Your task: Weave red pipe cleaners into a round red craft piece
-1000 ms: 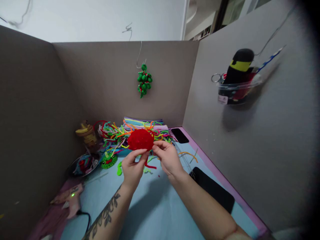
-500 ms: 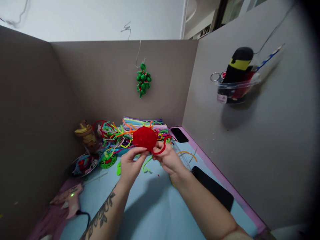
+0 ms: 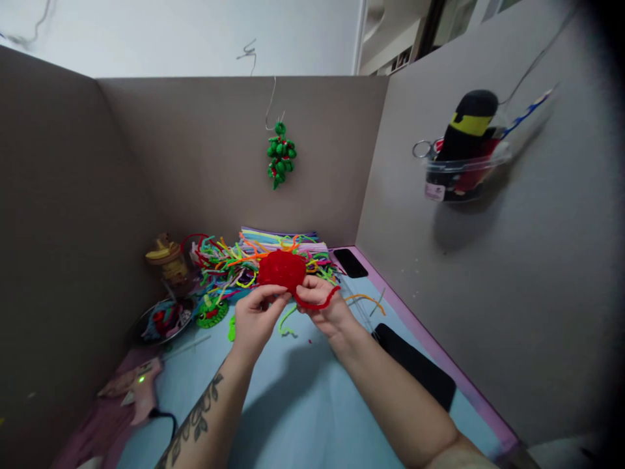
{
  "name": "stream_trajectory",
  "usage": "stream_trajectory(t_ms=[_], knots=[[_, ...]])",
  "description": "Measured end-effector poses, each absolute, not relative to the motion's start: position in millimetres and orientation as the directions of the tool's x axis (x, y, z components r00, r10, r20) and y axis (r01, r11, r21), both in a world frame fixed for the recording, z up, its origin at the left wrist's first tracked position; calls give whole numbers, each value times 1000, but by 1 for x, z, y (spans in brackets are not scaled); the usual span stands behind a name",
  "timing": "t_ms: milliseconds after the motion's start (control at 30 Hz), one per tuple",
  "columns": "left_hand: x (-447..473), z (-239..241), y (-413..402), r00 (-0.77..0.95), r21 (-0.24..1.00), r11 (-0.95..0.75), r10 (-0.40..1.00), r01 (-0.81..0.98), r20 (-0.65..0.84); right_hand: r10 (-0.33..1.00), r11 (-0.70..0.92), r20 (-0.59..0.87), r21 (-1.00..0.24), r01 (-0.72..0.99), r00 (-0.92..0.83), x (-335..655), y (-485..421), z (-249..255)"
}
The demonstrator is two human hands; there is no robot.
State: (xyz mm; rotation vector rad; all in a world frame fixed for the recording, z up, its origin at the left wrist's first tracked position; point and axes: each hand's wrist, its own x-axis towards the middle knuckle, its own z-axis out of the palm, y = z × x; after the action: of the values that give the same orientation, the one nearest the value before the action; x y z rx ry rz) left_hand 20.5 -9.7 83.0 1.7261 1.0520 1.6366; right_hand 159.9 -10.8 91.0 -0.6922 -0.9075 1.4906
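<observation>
My left hand (image 3: 254, 319) pinches the lower edge of a round red pipe-cleaner disc (image 3: 282, 270) held up over the blue mat (image 3: 293, 404). My right hand (image 3: 325, 306) pinches the disc's right side, and a loose red pipe-cleaner tail (image 3: 319, 303) curls out from the disc across its fingers. Both hands are closed on the red piece. Behind them lies a tangle of coloured pipe cleaners (image 3: 234, 257) in front of a flat stack of them (image 3: 283, 239).
A glue gun (image 3: 141, 384) with a green light lies at the left front. A dish of bits (image 3: 163, 320), a green frog figure (image 3: 211, 312) and a yellow figure (image 3: 168, 259) sit left. Two black phones (image 3: 415, 368) (image 3: 351, 263) lie right. A green ornament (image 3: 280, 156) and a clear tool cup (image 3: 461, 170) hang on the walls.
The red tail has come out from under the disc and now curls to the right over my right hand. The disc has shifted slightly right.
</observation>
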Motion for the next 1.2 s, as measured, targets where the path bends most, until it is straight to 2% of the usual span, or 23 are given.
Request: stream_trajectory(t_ms=[167,267,400,500,567,667,800,900,1033,1200], knots=[[21,83,-3,-149,883,-468,876,-29,459,989,65,115,-904,-423,-95,162,-4,88],[21,85,0,-212,889,-441,887,-121,411,964,250,266,-929,-272,-21,160,-4,86],[22,86,-2,-212,886,-453,879,-94,427,866,493,496,-868,57,63,156,-16,92],[23,84,-6,-184,880,-472,871,-52,456,792,566,591,-805,178,152,156,-20,96],[24,83,-8,-157,883,-467,875,-32,457,781,572,591,-806,149,202,158,-17,95],[23,83,-8,-101,898,-440,894,-12,437,854,489,469,-871,-42,225,163,-8,91],[19,83,-4,-63,907,-422,905,-15,420,940,341,322,-901,-268,112,167,0,88],[17,81,0,-40,906,-423,906,-23,422,960,279,275,-906,-320,58,165,0,89],[17,78,0,-23,891,-454,891,8,454,968,251,221,-877,-409,119,162,-3,90],[17,78,-2,12,887,-461,887,16,461,971,239,214,-872,-427,108,160,-6,91]])
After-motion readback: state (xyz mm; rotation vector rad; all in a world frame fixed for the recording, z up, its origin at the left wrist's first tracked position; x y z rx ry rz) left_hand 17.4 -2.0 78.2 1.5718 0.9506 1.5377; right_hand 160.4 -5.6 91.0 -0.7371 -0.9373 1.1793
